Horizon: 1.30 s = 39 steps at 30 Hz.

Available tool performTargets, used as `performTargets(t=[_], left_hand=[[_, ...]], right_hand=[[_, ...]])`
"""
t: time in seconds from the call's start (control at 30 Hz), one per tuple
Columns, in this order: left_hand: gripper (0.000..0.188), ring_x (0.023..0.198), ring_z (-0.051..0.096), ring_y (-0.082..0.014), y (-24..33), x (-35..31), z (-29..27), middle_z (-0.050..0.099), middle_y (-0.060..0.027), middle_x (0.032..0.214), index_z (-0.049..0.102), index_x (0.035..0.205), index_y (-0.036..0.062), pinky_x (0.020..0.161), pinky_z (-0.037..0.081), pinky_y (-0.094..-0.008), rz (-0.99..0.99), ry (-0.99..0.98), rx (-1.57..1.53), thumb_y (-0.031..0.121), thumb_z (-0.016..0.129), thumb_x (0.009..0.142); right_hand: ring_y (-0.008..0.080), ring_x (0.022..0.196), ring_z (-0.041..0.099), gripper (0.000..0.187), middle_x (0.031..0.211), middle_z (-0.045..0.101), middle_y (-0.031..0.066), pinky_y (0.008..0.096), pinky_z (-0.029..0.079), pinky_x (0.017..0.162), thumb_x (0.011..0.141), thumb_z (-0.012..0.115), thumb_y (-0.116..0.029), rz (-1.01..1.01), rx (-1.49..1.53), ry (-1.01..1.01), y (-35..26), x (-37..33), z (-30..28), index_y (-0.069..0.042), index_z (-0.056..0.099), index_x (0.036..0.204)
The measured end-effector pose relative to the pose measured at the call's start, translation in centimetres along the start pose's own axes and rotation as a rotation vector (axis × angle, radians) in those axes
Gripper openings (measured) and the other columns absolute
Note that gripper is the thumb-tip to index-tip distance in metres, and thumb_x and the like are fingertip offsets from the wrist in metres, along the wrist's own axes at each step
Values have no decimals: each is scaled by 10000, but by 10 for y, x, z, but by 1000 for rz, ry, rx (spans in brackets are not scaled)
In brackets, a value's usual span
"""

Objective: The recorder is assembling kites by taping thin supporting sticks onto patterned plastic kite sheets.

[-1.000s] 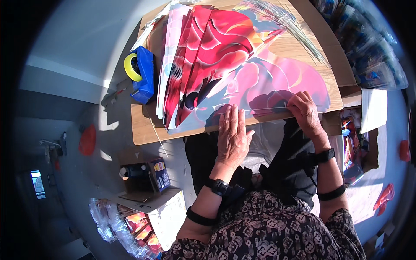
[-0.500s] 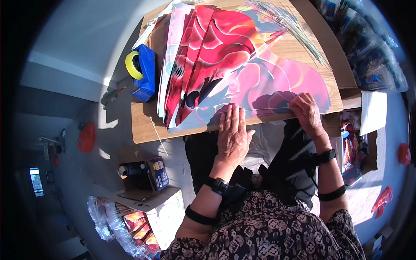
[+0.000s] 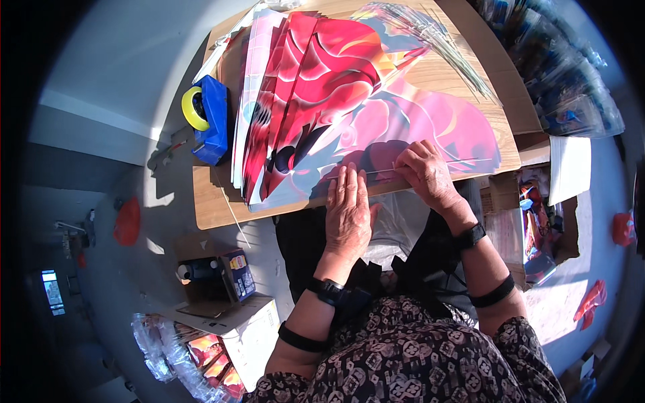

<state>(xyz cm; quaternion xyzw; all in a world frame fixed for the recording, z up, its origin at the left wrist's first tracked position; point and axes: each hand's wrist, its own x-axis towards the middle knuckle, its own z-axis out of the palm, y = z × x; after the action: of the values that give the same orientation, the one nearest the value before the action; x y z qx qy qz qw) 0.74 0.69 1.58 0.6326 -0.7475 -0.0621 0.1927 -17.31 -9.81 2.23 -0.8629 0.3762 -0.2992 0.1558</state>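
A large printed sheet (image 3: 463,121) with pink, red and grey petal shapes lies along the near edge of the wooden table. My left hand (image 3: 351,211) rests flat on its near border, fingers stretched forward. Just to the right, my right hand (image 3: 430,176) has its fingers bent and pinched on a thin stick (image 3: 463,161) that runs along that border; its end shows right of the hand. Part of the stick is hidden under my fingers. Overlapping red printed sheets (image 3: 332,57) cover the left part of the pink one.
A blue tape dispenser (image 3: 215,121) with a yellow roll stands at the table's left edge. A bundle of thin sticks (image 3: 447,43) lies at the far right. Open cardboard boxes (image 3: 571,232) flank me, and clear plastic-wrapped packs (image 3: 564,80) are piled beyond the table's right side.
My right hand has slid left along the sheet's near border, closer to my left hand. The left hand stays flat in about the same place. The whole view has shifted slightly.
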Motion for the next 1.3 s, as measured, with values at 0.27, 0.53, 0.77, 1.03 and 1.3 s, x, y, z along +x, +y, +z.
performTargets(t=[0.27,0.53,0.77,1.03,1.3], left_hand=[[686,1387,265,-384,-1,0,2,294,-239,1471,362,1377,-69,1131,231,-489,-2,5,18,189,664,817],[677,1380,276,-390,-2,1,1,306,-234,1463,371,1366,-72,1125,238,-499,5,22,25,166,672,809],[681,1349,317,-401,-1,0,1,328,-244,1439,365,1363,-79,1107,268,-499,26,58,-8,136,682,800],[687,1352,299,-411,-1,1,-1,295,-245,1465,329,1391,-67,1112,252,-510,23,18,46,157,653,828],[718,1378,271,-390,4,2,-3,284,-234,1476,320,1391,-69,1131,228,-502,29,-3,84,189,660,814]], right_hand=[[277,872,528,174,862,567,61,392,430,791,748,699,-174,-37,-18,-9,-11,10,22,-108,582,858],[280,869,525,170,862,560,62,393,427,789,747,690,-169,-39,-19,-14,-14,11,19,-112,579,863],[276,882,530,151,866,552,59,393,422,791,763,679,-183,-5,8,-23,-7,6,14,-117,575,850],[263,886,525,143,874,543,54,400,426,779,788,651,-221,26,-14,-6,-11,4,13,-117,573,849],[262,882,524,173,874,548,51,393,422,780,768,660,-247,8,-6,18,-6,2,14,-120,589,862]])
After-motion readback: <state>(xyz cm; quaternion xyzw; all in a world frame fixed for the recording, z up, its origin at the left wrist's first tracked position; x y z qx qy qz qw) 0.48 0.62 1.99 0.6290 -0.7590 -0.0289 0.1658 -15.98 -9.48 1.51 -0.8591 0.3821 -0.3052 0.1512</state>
